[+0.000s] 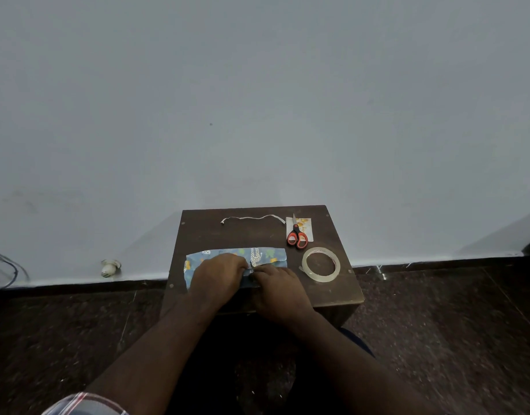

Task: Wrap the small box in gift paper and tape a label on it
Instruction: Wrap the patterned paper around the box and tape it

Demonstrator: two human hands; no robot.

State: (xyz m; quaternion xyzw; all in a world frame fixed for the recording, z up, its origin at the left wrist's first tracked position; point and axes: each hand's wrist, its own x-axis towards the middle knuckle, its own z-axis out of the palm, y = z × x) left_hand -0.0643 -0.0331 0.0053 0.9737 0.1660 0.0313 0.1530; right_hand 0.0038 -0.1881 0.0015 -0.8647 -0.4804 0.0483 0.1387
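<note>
Lying near the front edge of the small brown table, the gift paper covers the box, which is hidden under both hands. The left hand and right hand meet at the paper's middle, fingers curled and pressing a fold; whether they pinch it I cannot tell. Tape roll sits just right, scissors and label farther. Risk: easing pressure to reach tape could let the fold spring open.
</note>
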